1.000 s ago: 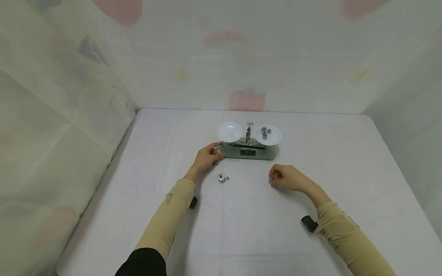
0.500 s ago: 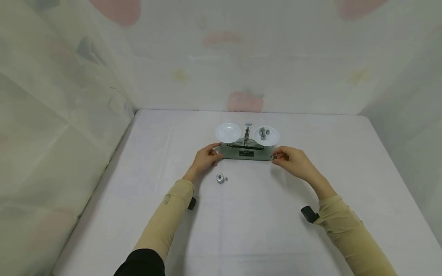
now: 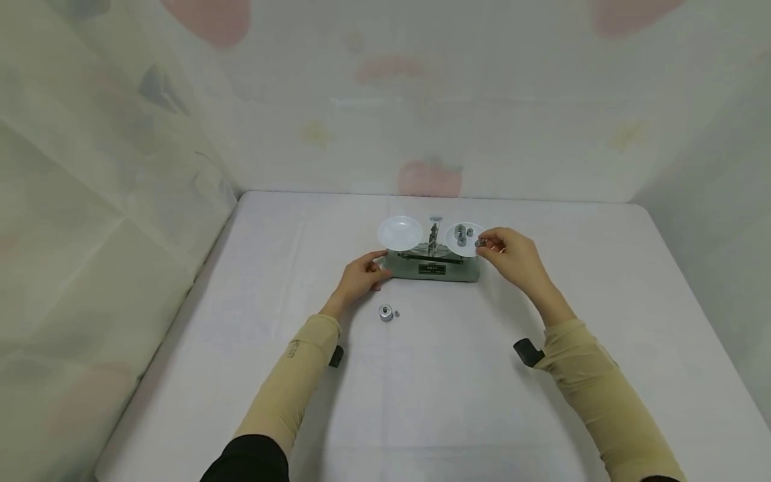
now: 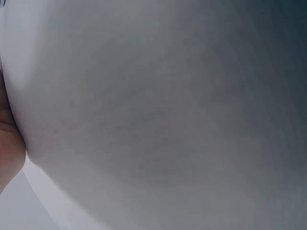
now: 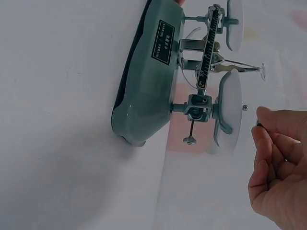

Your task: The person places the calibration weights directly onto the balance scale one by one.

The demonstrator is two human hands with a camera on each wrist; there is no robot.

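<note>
A green balance scale (image 3: 432,266) with two white pans stands mid-table. Its left pan (image 3: 400,232) holds nothing; its right pan (image 3: 466,242) carries several small metal weights (image 3: 461,233). My left hand (image 3: 363,273) rests curled against the left end of the scale's base. My right hand (image 3: 506,251) hovers at the right pan's edge and pinches a small metal weight (image 3: 480,244) between thumb and fingers. The right wrist view shows the scale's base (image 5: 148,72), the right pan (image 5: 229,108) edge-on, and my right hand (image 5: 276,167) just beside it.
A larger metal weight (image 3: 385,312) and a tiny one (image 3: 396,312) lie on the white table (image 3: 421,402) in front of my left hand. Draped pale sheets wall the table at the back and both sides. The left wrist view shows only blurred white cloth.
My right hand has risen from the table in front of the scale, past the base's right end, up to the right pan with the small weight. The left hand has stayed put.
</note>
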